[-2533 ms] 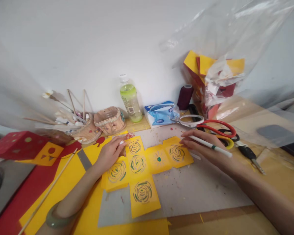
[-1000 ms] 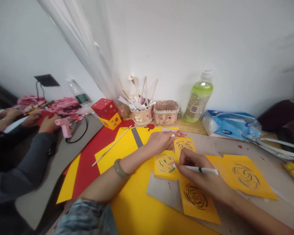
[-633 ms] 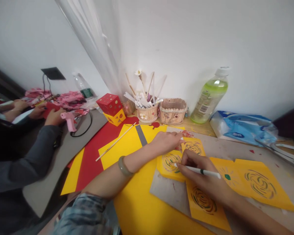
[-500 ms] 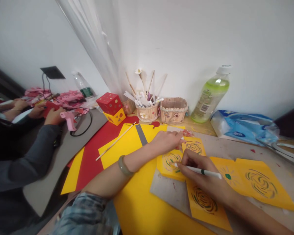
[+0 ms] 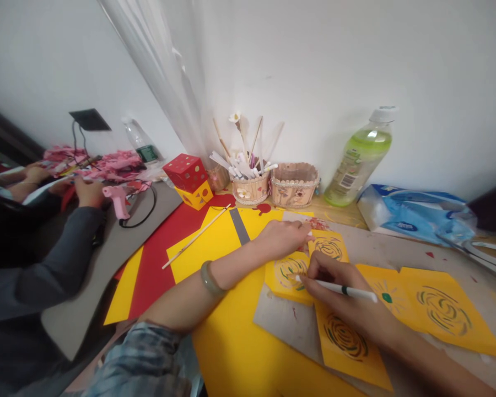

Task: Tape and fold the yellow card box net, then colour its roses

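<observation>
My right hand (image 5: pixel 334 281) grips a white marker pen (image 5: pixel 347 289) with a dark green band. The pen's tip touches the left panel of a yellow-orange paper cutout (image 5: pixel 415 275), on a green and brown swirl. Similar swirls mark other panels, and one panel bears a green dot with rays. At the cutout's upper left, my left hand (image 5: pixel 279 238) lies with its fingers curled. A small white bit shows at those fingertips, too little to name. A greenish bangle (image 5: pixel 210 278) circles the left wrist.
Behind stand a basket of pens and sticks (image 5: pixel 250 184), another basket (image 5: pixel 295 187), a green drink bottle (image 5: pixel 359 157), a tissue pack (image 5: pixel 413 212) and a red-yellow box (image 5: pixel 188 179). Scissors (image 5: pixel 488 256) lie right. A co-worker's hand (image 5: pixel 89 192) is left, near a pink glue gun (image 5: pixel 118 201).
My hands and the marker stay nearly where they were. The view shifts slightly. The co-worker's hands at left have moved, and the red piece there is now mostly hidden.
</observation>
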Action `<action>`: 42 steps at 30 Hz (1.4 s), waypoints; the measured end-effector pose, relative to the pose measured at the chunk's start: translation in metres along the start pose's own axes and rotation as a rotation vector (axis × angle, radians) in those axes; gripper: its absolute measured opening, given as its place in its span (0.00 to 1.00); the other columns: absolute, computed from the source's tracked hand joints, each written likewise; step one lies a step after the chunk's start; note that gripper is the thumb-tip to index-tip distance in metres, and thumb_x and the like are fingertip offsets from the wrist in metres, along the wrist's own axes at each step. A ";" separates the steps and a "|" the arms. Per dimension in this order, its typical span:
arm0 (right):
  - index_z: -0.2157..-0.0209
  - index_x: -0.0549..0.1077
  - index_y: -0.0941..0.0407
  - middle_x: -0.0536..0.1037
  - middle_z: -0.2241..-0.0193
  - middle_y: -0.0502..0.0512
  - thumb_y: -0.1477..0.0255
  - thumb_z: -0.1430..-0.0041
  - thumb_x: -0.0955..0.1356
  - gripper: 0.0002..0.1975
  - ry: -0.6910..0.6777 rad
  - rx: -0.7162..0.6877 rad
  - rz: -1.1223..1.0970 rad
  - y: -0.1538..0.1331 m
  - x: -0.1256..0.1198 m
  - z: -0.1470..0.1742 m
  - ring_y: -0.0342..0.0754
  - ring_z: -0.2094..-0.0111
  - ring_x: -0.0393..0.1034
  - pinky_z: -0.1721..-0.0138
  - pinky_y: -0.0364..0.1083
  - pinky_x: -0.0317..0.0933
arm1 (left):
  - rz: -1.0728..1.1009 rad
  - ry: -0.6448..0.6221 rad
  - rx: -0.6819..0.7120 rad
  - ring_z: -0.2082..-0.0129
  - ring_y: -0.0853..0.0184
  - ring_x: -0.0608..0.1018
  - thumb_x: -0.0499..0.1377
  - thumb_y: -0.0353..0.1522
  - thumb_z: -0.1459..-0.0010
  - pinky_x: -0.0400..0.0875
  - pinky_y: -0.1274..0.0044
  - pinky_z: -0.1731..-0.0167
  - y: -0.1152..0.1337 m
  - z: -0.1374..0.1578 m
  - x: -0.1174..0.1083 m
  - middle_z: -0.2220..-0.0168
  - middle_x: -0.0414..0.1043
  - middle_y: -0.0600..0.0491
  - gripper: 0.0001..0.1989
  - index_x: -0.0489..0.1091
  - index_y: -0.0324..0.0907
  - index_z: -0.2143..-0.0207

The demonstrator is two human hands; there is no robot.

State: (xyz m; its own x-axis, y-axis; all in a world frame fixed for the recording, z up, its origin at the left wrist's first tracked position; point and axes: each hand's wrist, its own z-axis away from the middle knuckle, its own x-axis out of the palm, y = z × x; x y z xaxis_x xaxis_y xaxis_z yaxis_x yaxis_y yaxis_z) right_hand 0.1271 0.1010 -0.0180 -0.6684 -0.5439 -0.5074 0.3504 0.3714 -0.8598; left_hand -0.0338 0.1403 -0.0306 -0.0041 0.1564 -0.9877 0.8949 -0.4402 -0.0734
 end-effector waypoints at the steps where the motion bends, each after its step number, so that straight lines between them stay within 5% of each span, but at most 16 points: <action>1: 0.78 0.58 0.55 0.61 0.82 0.45 0.73 0.45 0.62 0.10 -0.008 0.001 -0.003 0.000 0.000 0.000 0.40 0.79 0.55 0.79 0.41 0.49 | 0.000 -0.002 -0.001 0.63 0.64 0.76 0.45 0.39 0.36 0.67 0.78 0.73 0.000 0.000 0.000 0.63 0.72 0.49 0.16 0.62 0.38 0.55; 32: 0.81 0.56 0.54 0.60 0.83 0.45 0.72 0.48 0.63 0.12 0.027 0.020 0.074 0.000 -0.012 -0.001 0.40 0.80 0.53 0.80 0.42 0.47 | 0.015 0.033 0.007 0.63 0.64 0.76 0.45 0.39 0.36 0.67 0.78 0.73 -0.001 0.000 0.005 0.62 0.73 0.50 0.15 0.62 0.39 0.56; 38: 0.80 0.59 0.54 0.61 0.82 0.46 0.66 0.47 0.65 0.14 0.356 0.049 -0.042 -0.009 -0.039 0.001 0.41 0.80 0.54 0.80 0.42 0.48 | 0.033 0.114 -0.030 0.66 0.64 0.77 0.43 0.41 0.36 0.67 0.77 0.73 0.000 0.002 -0.004 0.65 0.74 0.48 0.19 0.66 0.38 0.58; 42: 0.80 0.60 0.54 0.61 0.82 0.47 0.63 0.48 0.66 0.15 0.436 0.051 -0.051 -0.012 -0.058 0.010 0.41 0.80 0.54 0.81 0.42 0.47 | 0.050 0.177 0.039 0.67 0.66 0.77 0.41 0.45 0.37 0.67 0.78 0.73 0.002 0.004 -0.010 0.69 0.75 0.48 0.23 0.68 0.38 0.58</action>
State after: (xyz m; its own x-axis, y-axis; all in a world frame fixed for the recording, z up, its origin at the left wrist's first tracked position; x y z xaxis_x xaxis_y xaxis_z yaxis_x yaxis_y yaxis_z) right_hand 0.1682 0.1211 0.0212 -0.8963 -0.1878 -0.4017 0.3343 0.3089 -0.8904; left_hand -0.0334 0.1342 -0.0212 0.1217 0.2853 -0.9507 0.8740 -0.4848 -0.0337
